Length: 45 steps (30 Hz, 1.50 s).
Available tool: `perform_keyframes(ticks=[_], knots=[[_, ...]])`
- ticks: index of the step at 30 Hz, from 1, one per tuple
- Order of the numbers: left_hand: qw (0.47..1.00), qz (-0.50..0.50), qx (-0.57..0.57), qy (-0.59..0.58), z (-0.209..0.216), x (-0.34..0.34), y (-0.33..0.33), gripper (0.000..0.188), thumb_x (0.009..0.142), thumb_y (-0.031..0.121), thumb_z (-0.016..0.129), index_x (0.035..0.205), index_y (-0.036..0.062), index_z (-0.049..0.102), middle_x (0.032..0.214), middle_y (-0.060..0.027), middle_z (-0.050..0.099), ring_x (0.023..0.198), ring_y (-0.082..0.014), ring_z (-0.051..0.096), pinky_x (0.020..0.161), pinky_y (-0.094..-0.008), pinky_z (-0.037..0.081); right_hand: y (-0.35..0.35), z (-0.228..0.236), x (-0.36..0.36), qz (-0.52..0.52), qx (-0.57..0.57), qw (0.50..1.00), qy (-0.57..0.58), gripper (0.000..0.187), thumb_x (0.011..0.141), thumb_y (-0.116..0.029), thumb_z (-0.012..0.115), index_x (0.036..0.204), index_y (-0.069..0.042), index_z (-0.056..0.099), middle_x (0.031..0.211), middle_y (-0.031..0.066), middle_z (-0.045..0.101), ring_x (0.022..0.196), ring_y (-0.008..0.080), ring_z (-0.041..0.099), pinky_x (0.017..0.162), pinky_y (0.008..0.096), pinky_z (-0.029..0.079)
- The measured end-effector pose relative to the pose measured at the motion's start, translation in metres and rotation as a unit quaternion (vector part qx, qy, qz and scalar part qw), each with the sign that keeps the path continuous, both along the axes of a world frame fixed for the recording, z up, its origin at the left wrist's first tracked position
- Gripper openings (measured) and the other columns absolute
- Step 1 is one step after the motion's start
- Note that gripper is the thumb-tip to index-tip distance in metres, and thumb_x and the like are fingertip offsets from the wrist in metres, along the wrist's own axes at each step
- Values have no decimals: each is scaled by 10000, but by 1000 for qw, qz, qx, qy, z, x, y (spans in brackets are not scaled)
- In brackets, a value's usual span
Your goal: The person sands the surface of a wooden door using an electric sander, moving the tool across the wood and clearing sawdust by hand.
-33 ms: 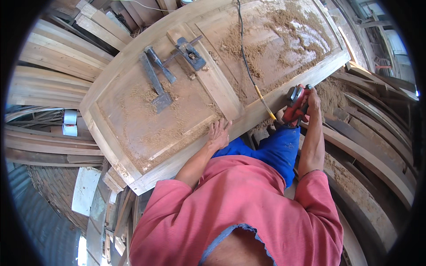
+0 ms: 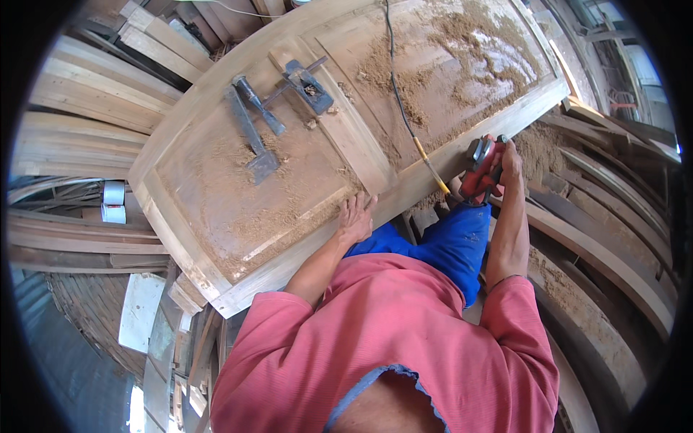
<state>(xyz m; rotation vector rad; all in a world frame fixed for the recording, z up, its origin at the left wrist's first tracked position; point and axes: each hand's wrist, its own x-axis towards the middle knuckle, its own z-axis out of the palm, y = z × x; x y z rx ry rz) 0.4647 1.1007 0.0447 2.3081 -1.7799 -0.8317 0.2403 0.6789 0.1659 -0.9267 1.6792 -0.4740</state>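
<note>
A large panelled wooden door (image 2: 357,148) with a curved far edge lies flat before me, strewn with shavings. My left hand (image 2: 355,219) rests on its near edge, fingers spread and holding nothing. In my right hand (image 2: 511,169) is a red electric planer (image 2: 484,166), gripped by the handle at the door's near edge, right of my blue-clad knee. Its black cord (image 2: 395,79), with a yellow sleeve, runs across the door. On the panels lie a wooden hand plane (image 2: 309,88), a chisel-like tool (image 2: 258,105) and a long dark tool with a broad flat end (image 2: 252,133).
Stacked boards (image 2: 94,94) line the left side, near two white cans (image 2: 113,201). Curved planks (image 2: 603,252) crowd the right, close to my right arm. Heaped shavings (image 2: 538,155) lie past the planer. A white panel (image 2: 141,312) stands at the lower left.
</note>
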Motion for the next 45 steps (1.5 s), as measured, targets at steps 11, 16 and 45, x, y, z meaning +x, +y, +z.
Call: perform_keyframes(ticks=[11,16,45], knots=[[997,-26,-4,76,7,16,-8,734,864,266,668,1537,85,438,1534,-301,335,1343,-474,372,1137,-626,264,9,2,-15,-4,5,1000,13,447,1033,-498,435,923,-100,606,626,-25,483,481,125,492,451,321,486],[999,-39,-12,32,16,39,-48,754,860,298,675,1525,34,436,1615,-314,242,1474,-496,241,1204,-612,194,36,-9,-15,-83,18,995,-53,448,1022,-508,476,897,-95,597,625,-12,512,479,131,510,454,329,501],[967,133,-41,-215,-25,91,-186,891,864,388,623,1541,-66,263,1620,-330,218,1506,-493,183,1239,-605,110,69,-13,38,-105,-144,980,-87,597,1043,-546,489,1024,35,625,639,43,574,500,120,539,473,294,436]])
